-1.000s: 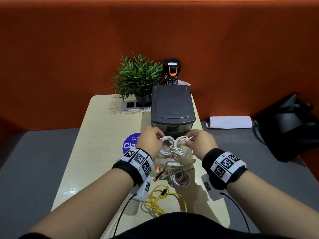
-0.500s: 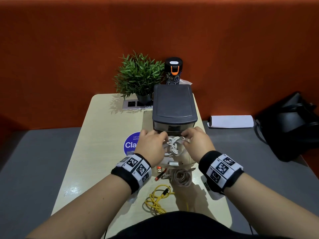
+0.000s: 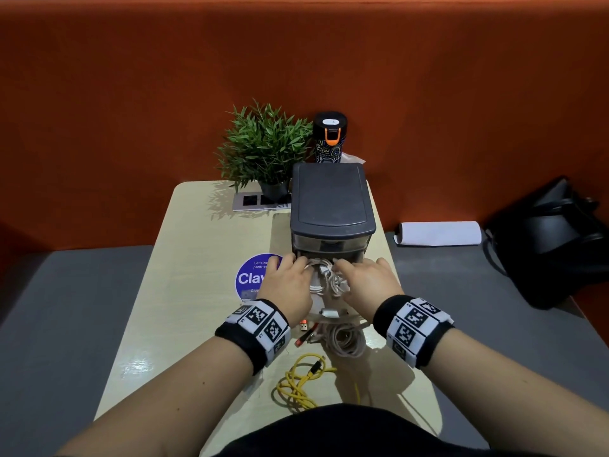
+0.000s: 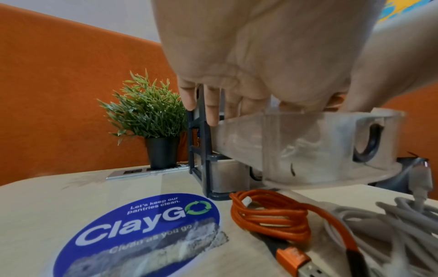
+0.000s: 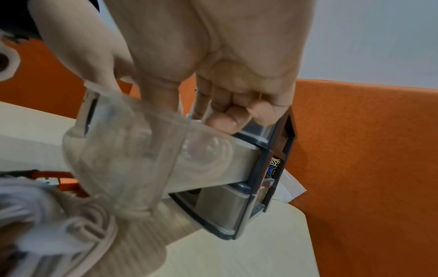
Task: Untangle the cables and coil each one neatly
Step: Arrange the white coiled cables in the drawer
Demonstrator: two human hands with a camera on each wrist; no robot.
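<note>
A bundled white cable (image 3: 324, 280) lies in the pulled-out clear drawer (image 3: 331, 319) of a dark drawer unit (image 3: 329, 199). My left hand (image 3: 290, 280) lies over the bundle's left side with fairly straight fingers (image 4: 212, 110) reaching the unit's frame. On the bundle's right side my right hand (image 3: 364, 278) has its outer fingers (image 5: 227, 118) curled at the drawer's rim. Through the drawer wall (image 5: 142, 150) the cable shows faintly. On the table in front lie an orange cable (image 4: 272, 217), a coiled beige cable (image 3: 346, 341) and a loose yellow cable (image 3: 300, 384).
A potted plant (image 3: 263, 150), a black bottle (image 3: 329, 136) and a socket panel (image 3: 260, 201) stand at the table's far end. A blue round sticker (image 3: 252, 275) is left of my hands. A paper roll (image 3: 438, 232) and a black bag (image 3: 553, 239) lie on the grey seat at right.
Both hands have moved forward and down with the white cable, from above the drawer's front to deep inside it against the unit.
</note>
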